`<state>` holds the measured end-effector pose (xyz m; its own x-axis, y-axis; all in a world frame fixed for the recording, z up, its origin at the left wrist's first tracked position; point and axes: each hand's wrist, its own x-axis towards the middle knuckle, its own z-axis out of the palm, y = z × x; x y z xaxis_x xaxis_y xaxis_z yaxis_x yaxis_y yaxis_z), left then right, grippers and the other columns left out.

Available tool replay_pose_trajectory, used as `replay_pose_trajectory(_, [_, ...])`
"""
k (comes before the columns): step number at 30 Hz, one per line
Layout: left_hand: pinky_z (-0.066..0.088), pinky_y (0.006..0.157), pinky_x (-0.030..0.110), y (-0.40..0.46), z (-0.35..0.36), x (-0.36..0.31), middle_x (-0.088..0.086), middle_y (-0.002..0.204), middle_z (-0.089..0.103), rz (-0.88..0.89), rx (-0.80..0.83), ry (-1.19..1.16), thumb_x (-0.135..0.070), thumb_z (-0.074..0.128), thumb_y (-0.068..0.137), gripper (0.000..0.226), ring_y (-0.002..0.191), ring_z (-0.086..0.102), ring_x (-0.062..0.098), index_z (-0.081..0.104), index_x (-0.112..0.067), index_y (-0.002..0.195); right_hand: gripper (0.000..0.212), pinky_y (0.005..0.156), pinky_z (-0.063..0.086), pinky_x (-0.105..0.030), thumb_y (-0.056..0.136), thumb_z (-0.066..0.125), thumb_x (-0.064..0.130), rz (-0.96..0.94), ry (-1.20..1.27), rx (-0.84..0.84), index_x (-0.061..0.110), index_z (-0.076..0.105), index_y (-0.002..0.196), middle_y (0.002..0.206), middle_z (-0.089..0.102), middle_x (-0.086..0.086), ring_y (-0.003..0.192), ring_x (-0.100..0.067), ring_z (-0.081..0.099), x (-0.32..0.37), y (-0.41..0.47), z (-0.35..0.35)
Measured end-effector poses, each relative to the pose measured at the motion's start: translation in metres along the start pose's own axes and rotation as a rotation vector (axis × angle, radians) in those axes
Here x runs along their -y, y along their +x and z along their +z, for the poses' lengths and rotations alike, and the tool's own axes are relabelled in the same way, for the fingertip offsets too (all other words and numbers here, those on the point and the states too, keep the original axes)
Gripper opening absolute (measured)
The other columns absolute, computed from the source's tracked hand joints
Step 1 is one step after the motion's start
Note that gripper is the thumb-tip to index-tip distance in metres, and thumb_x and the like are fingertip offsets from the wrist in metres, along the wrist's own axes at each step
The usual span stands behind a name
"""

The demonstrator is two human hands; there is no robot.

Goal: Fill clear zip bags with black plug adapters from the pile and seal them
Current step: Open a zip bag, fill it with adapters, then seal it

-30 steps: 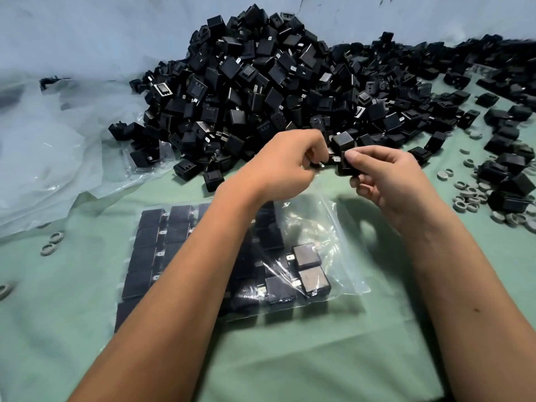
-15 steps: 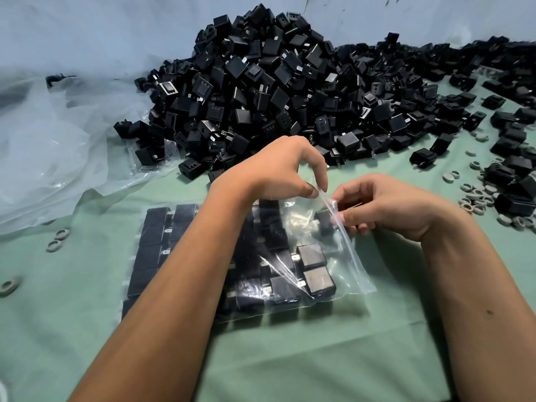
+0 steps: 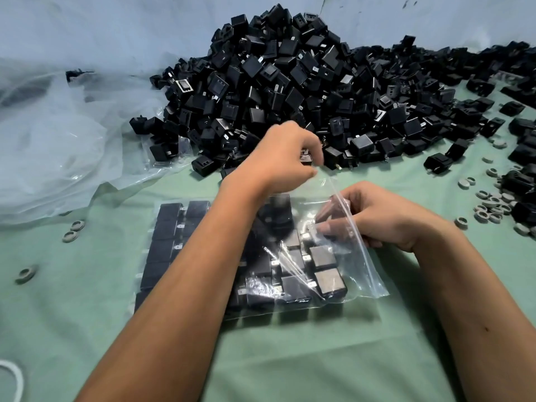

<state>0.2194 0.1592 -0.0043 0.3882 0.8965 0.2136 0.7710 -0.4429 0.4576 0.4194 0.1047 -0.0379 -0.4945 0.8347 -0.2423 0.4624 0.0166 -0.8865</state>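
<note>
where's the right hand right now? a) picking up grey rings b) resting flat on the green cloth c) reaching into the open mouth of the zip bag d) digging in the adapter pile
c: the right hand has its fingers inside the mouth of the clear zip bag, whose edge the left hand pinches and lifts.

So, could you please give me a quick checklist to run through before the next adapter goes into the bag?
1. Bag mouth held open by left hand: ok.
2. Right hand in the mouth: ok; whether it holds an adapter: cannot tell.
3. Adapters inside lie in rows: ok.
4. Room left in the bag near the mouth: ok.
5. Pile within reach: ok.
6. Bag sealed: not ok.
</note>
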Motion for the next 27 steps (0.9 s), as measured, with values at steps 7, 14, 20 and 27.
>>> replay_pose_trajectory(7, [0.041,0.102,0.038,-0.003,-0.018,0.033,0.012,0.124,0.06,-0.454,-0.295,0.22,-0.01,0.062,0.084,0.025,0.122,0.048,0.035,0.074,-0.029,0.095,0.008,0.035,0.033,-0.02,0.088,0.079,0.021,0.004,0.004,-0.021,0.017,0.081,0.082,0.069,0.068,-0.018,0.052,-0.022,0.048,0.0,0.001,0.002])
replay_pose_trajectory(14, [0.047,0.086,0.037,-0.014,-0.025,0.055,0.011,0.126,0.061,-0.639,-0.071,0.157,-0.012,0.071,0.085,0.021,0.114,0.058,0.031,0.064,-0.026,0.099,0.013,0.045,0.034,-0.025,0.089,0.078,0.025,0.008,-0.014,-0.05,0.014,0.08,0.083,0.068,0.071,-0.013,0.06,-0.025,0.052,-0.002,0.002,0.0])
replay_pose_trajectory(20, [0.043,0.076,0.034,-0.015,-0.025,0.053,0.003,0.109,0.064,-0.621,-0.068,0.126,-0.009,0.077,0.083,0.025,0.102,0.059,0.026,0.06,-0.025,0.093,0.008,0.066,0.049,-0.056,0.087,0.081,0.026,-0.069,-0.039,-0.032,0.019,0.081,0.085,0.087,0.075,-0.023,0.071,-0.041,0.063,0.0,0.003,0.003])
replay_pose_trajectory(27, [0.044,0.073,0.034,-0.017,-0.022,0.052,0.002,0.103,0.062,-0.648,-0.065,0.091,-0.004,0.073,0.08,0.029,0.098,0.06,0.026,0.06,-0.025,0.094,0.001,0.081,0.057,-0.051,0.086,0.083,0.02,-0.113,-0.098,-0.012,0.02,0.083,0.086,0.09,0.078,-0.003,0.088,-0.033,0.073,-0.002,0.004,0.001])
